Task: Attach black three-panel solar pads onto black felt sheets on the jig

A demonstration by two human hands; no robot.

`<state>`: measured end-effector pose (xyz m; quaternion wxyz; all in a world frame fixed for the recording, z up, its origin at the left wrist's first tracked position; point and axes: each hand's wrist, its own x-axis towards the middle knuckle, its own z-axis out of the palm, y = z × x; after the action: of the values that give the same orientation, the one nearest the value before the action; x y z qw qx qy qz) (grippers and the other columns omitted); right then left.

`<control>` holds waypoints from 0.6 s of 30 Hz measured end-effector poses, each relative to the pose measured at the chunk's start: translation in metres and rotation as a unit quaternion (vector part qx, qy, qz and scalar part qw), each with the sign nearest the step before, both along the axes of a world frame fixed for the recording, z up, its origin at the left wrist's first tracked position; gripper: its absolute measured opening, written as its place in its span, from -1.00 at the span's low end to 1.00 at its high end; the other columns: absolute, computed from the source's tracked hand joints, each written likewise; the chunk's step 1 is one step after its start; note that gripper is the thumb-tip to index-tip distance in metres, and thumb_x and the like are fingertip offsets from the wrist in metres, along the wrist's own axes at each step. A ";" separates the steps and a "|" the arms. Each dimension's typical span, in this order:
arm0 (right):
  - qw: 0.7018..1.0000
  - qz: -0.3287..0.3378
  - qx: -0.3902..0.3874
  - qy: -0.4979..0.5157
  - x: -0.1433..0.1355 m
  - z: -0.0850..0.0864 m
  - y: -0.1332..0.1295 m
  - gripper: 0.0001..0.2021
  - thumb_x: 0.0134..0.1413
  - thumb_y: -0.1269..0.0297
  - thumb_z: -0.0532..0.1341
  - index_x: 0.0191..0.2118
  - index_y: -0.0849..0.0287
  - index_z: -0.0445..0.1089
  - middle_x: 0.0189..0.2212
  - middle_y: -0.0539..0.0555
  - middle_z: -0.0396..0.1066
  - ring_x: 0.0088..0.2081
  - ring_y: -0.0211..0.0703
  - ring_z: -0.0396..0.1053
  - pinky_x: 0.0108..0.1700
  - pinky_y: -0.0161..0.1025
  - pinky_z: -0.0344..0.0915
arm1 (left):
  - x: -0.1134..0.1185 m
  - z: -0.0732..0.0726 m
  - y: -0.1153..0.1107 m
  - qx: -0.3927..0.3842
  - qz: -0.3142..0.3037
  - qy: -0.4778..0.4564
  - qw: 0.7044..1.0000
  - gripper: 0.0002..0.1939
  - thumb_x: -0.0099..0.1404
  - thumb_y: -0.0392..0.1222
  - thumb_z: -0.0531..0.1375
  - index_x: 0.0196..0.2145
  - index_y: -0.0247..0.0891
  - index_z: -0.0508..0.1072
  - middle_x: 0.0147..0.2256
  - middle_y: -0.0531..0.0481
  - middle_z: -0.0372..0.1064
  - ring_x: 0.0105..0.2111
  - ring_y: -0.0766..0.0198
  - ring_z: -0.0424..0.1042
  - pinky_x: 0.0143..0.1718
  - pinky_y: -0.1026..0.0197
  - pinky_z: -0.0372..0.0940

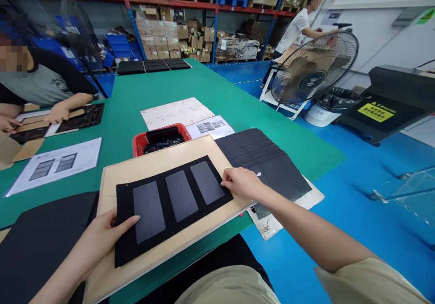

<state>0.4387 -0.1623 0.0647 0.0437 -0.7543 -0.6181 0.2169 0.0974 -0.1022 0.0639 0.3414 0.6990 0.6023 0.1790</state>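
Observation:
A black sheet (182,195) with three grey rectangular panels lies on a pale wooden board (132,166), tilted a little in view. My left hand (110,224) grips its left edge, thumb on top and the other fingers partly hidden. At the right edge, my right hand (239,182) pinches the sheet between thumb and curled fingers. To the right, a fanned stack of dark sheets (268,159) rests partly on a stained white board (314,195). More black sheets (44,240) lie to the left, beside my left forearm.
Behind the board stand a red basket (137,145) of dark scraps and printed sheets (222,126). A co-worker's hands (57,113) work at the left over a dark perforated piece. A large fan (314,70) and a bin (321,113) stand at the right.

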 end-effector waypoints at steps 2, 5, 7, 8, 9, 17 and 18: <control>1.000 0.003 -0.004 -0.014 -0.001 0.000 -0.001 -0.88 0.15 0.27 0.20 -0.40 0.11 0.32 -0.37 0.04 0.44 -0.32 -0.10 0.36 -0.46 -0.28 -0.03 | -0.001 0.002 0.001 -0.023 -0.010 0.018 1.000 -0.60 -0.03 0.25 0.23 -0.55 -0.15 0.39 -0.54 0.00 0.43 -0.47 -0.01 0.47 -0.50 0.11 0.36; 0.999 0.013 -0.010 -0.038 -0.002 -0.002 -0.002 -0.89 0.17 0.26 0.17 -0.38 0.11 0.33 -0.36 0.05 0.45 -0.31 -0.07 0.36 -0.46 -0.27 -0.02 | -0.009 -0.001 0.002 -0.011 0.001 0.054 0.998 -0.63 -0.01 0.17 0.21 -0.42 -0.18 0.39 -0.53 0.04 0.37 -0.48 0.05 0.45 -0.47 0.15 0.31; 0.998 0.018 -0.016 -0.051 -0.002 -0.006 -0.002 -0.88 0.18 0.26 0.15 -0.38 0.10 0.34 -0.37 0.03 0.45 -0.32 -0.08 0.36 -0.46 -0.27 0.00 | -0.016 -0.003 0.001 -0.032 0.009 0.054 0.998 -0.62 0.00 0.08 0.20 -0.27 -0.21 0.38 -0.53 0.10 0.32 -0.53 0.14 0.43 -0.46 0.18 0.29; 0.998 0.019 -0.020 -0.055 -0.001 -0.008 -0.001 -0.87 0.18 0.24 0.13 -0.38 0.09 0.34 -0.39 0.02 0.45 -0.33 -0.09 0.37 -0.46 -0.27 0.02 | -0.018 -0.003 0.001 -0.049 0.009 0.044 0.998 -0.61 0.01 0.02 0.20 -0.22 -0.22 0.36 -0.53 0.12 0.31 -0.54 0.17 0.42 -0.46 0.20 0.29; 0.998 0.020 -0.025 -0.058 0.001 -0.011 0.000 -0.86 0.18 0.23 0.13 -0.38 0.08 0.35 -0.40 0.02 0.44 -0.35 -0.09 0.37 -0.47 -0.27 0.04 | -0.020 -0.003 0.000 -0.064 0.007 0.035 0.997 -0.62 0.03 -0.04 0.19 -0.19 -0.23 0.34 -0.52 0.13 0.30 -0.54 0.19 0.43 -0.45 0.21 0.29; 0.998 0.048 -0.043 -0.025 0.021 -0.035 0.004 -0.75 0.17 0.08 0.04 -0.37 0.06 0.35 -0.40 0.07 0.46 -0.39 -0.02 0.39 -0.45 -0.21 0.15 | -0.015 0.006 -0.007 -0.052 -0.008 0.068 0.996 -0.75 0.09 -0.28 0.17 -0.22 -0.23 0.34 -0.53 0.12 0.34 -0.42 0.19 0.44 -0.42 0.26 0.25; 0.998 0.049 -0.046 -0.021 0.023 -0.037 0.004 -0.75 0.16 0.06 0.03 -0.37 0.05 0.35 -0.39 0.07 0.46 -0.38 -0.02 0.39 -0.43 -0.21 0.17 | -0.015 0.006 -0.007 -0.046 -0.013 0.073 0.996 -0.75 0.09 -0.30 0.17 -0.22 -0.23 0.34 -0.53 0.12 0.34 -0.39 0.19 0.44 -0.40 0.26 0.24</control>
<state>0.4613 -0.1582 0.0276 -0.0146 -0.7284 -0.6449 0.2309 0.0822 -0.1097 0.0703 0.3305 0.7015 0.6242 0.0947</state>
